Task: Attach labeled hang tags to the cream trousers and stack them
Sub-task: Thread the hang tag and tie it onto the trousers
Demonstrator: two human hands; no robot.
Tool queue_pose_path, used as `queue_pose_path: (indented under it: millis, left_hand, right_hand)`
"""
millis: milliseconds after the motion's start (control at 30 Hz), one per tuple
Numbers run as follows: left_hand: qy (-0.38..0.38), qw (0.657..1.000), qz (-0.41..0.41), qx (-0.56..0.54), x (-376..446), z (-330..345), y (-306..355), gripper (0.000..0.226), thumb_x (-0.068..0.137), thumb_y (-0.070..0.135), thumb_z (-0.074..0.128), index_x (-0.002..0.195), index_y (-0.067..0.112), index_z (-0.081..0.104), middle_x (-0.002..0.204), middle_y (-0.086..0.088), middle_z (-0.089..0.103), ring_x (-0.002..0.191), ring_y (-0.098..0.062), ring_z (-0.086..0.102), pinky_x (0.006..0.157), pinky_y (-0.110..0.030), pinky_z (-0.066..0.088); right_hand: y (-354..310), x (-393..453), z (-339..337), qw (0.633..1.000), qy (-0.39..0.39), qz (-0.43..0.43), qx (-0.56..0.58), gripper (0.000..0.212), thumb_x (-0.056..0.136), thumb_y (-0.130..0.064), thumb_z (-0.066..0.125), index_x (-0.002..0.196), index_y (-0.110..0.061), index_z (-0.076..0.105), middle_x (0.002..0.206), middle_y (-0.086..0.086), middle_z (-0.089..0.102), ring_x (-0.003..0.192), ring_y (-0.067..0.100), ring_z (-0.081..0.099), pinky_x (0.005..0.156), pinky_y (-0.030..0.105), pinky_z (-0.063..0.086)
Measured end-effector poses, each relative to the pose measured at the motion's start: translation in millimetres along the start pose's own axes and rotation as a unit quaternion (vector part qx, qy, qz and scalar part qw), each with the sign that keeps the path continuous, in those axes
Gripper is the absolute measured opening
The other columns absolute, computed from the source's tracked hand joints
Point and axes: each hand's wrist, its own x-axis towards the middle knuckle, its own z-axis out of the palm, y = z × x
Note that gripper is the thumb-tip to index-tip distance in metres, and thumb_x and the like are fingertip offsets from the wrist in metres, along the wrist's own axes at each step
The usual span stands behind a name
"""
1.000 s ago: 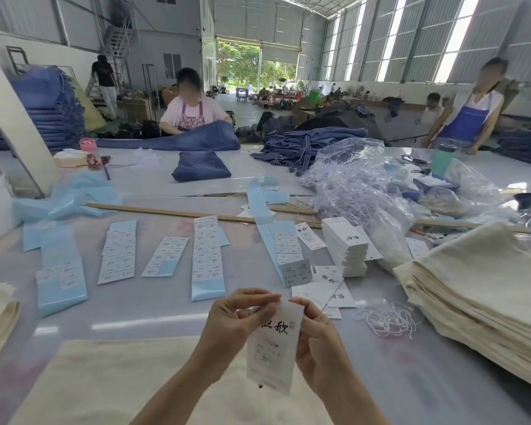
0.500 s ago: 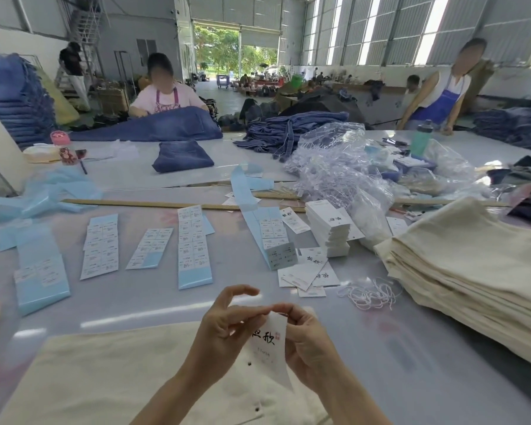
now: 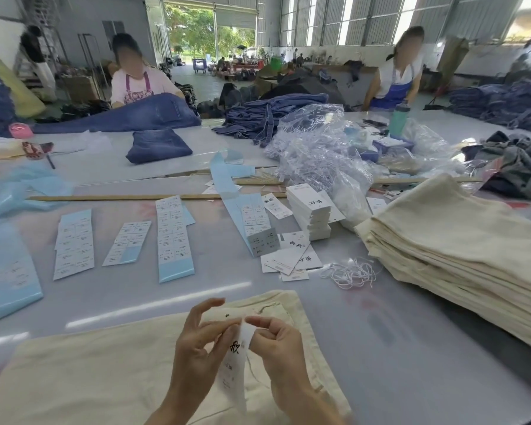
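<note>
A white hang tag [image 3: 234, 363] with black characters hangs edge-on between my hands, above the waistband of cream trousers [image 3: 89, 372] lying flat on the table in front of me. My left hand [image 3: 196, 348] pinches the tag's top with thumb and forefinger, the other fingers spread upward. My right hand [image 3: 276, 345] pinches the same top edge from the right, fingers curled. A stack of folded cream trousers [image 3: 460, 250] sits at the right. A pile of blank hang tags [image 3: 310, 210] and several loose tags [image 3: 292, 259] lie ahead, with white strings [image 3: 353, 273] beside them.
Several strips of sticker labels on blue backing [image 3: 174, 237] lie across the left and middle of the table. Crumpled clear plastic bags [image 3: 325, 148] and a long wooden strip [image 3: 129, 197] lie farther back. Folded jeans [image 3: 158, 145] and two other workers are at the far side.
My hands have lowered with the tag toward the trousers' waistband, and the tag has turned edge-on. The view has tilted down, showing more of the trousers.
</note>
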Motion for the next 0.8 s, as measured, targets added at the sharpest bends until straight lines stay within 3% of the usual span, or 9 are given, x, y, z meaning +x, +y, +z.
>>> queue_pose_path:
  millis: [133, 200, 267, 367, 467, 567, 633, 700, 800]
  left_hand:
    - [0.032, 0.997, -0.071, 0.004, -3.0, 7.4, -6.1, 0.026, 0.086, -0.005, 0.059, 0.077, 0.018, 0.067, 0.098, 0.0, 0.064, 0.081, 0.002, 0.061, 0.065, -0.005, 0.044]
    - [0.047, 0.989, -0.136, -0.041, 4.6, -0.9, -9.0, 0.024, 0.091, -0.001, 0.055, 0.076, 0.016, 0.064, 0.076, -0.001, 0.067, 0.057, -0.001, 0.059, 0.052, -0.009, 0.043]
    - [0.049, 0.986, -0.156, -0.036, 17.2, -18.2, -14.5, 0.024, 0.093, 0.004, 0.052, 0.075, 0.015, 0.063, 0.062, -0.001, 0.064, 0.046, -0.004, 0.051, 0.046, -0.016, 0.04]
    - [0.034, 0.991, -0.123, 0.037, 41.9, -49.3, -25.3, 0.025, 0.093, 0.004, 0.052, 0.075, 0.017, 0.061, 0.065, 0.0, 0.062, 0.054, -0.004, 0.054, 0.051, -0.013, 0.039]
    - [-0.043, 0.986, -0.094, 0.128, 59.0, -69.1, -41.7, 0.024, 0.092, 0.003, 0.054, 0.076, 0.02, 0.06, 0.063, 0.003, 0.062, 0.06, -0.004, 0.056, 0.059, -0.014, 0.04]
    - [-0.163, 0.941, -0.069, 0.288, 60.0, -66.7, -62.2, 0.023, 0.095, 0.014, 0.051, 0.079, 0.03, 0.056, 0.073, 0.014, 0.062, 0.068, -0.007, 0.057, 0.062, -0.022, 0.04]
    - [-0.199, 0.895, 0.02, 0.4, 54.9, -56.9, -71.6, 0.024, 0.094, 0.019, 0.044, 0.079, 0.026, 0.062, 0.082, 0.014, 0.061, 0.073, -0.011, 0.058, 0.061, -0.022, 0.041]
    - [-0.231, 0.854, 0.097, 0.455, 52.1, -44.4, -75.2, 0.031, 0.083, 0.024, 0.039, 0.066, 0.021, 0.064, 0.078, 0.007, 0.063, 0.066, -0.013, 0.057, 0.055, -0.023, 0.045]
    - [-0.209, 0.874, 0.071, 0.433, 56.4, -20.7, -73.8, 0.031, 0.082, 0.021, 0.041, 0.061, 0.012, 0.062, 0.075, -0.002, 0.06, 0.065, -0.018, 0.054, 0.055, -0.023, 0.045]
  right_hand:
    - [7.8, -6.1, 7.9, 0.999, -0.03, 0.016, 0.011, 0.016, 0.077, 0.012, 0.066, 0.078, -0.003, 0.07, 0.054, 0.009, 0.059, 0.049, 0.015, 0.052, 0.053, 0.023, 0.044]
    - [11.5, -6.6, 9.1, 0.999, -0.047, 0.019, -0.013, 0.023, 0.08, 0.008, 0.065, 0.069, -0.01, 0.073, 0.059, 0.014, 0.063, 0.054, 0.018, 0.052, 0.056, 0.026, 0.042]
    - [14.2, -5.0, 7.3, 0.997, -0.064, 0.023, -0.038, 0.022, 0.08, 0.006, 0.066, 0.068, -0.011, 0.073, 0.056, 0.011, 0.062, 0.048, 0.017, 0.049, 0.053, 0.026, 0.041]
    - [19.4, -0.4, 2.1, 0.993, -0.071, 0.033, -0.089, 0.019, 0.079, 0.004, 0.066, 0.07, -0.012, 0.072, 0.055, 0.003, 0.065, 0.041, 0.006, 0.047, 0.047, 0.019, 0.042]
    - [24.4, 8.1, -3.8, 0.989, -0.063, 0.027, -0.134, 0.019, 0.08, 0.001, 0.066, 0.072, -0.015, 0.072, 0.058, 0.0, 0.067, 0.045, 0.005, 0.05, 0.05, 0.02, 0.045]
    - [28.2, 19.4, -13.1, 0.978, -0.035, -0.002, -0.206, 0.02, 0.08, -0.001, 0.066, 0.069, -0.018, 0.07, 0.06, 0.0, 0.067, 0.049, 0.006, 0.055, 0.053, 0.021, 0.048]
    - [30.3, 26.0, -19.3, 0.967, -0.021, -0.022, -0.252, 0.017, 0.078, -0.005, 0.068, 0.066, -0.017, 0.067, 0.061, 0.003, 0.068, 0.049, 0.007, 0.058, 0.051, 0.02, 0.048]
    - [32.5, 31.6, -23.8, 0.958, -0.017, -0.033, -0.286, 0.015, 0.075, -0.011, 0.071, 0.064, -0.017, 0.063, 0.059, 0.005, 0.068, 0.045, 0.005, 0.057, 0.049, 0.02, 0.047]
    - [34.9, 40.7, -29.1, 0.937, -0.024, -0.046, -0.344, 0.02, 0.067, -0.021, 0.078, 0.056, -0.027, 0.062, 0.052, -0.005, 0.064, 0.048, 0.0, 0.054, 0.054, 0.015, 0.045]
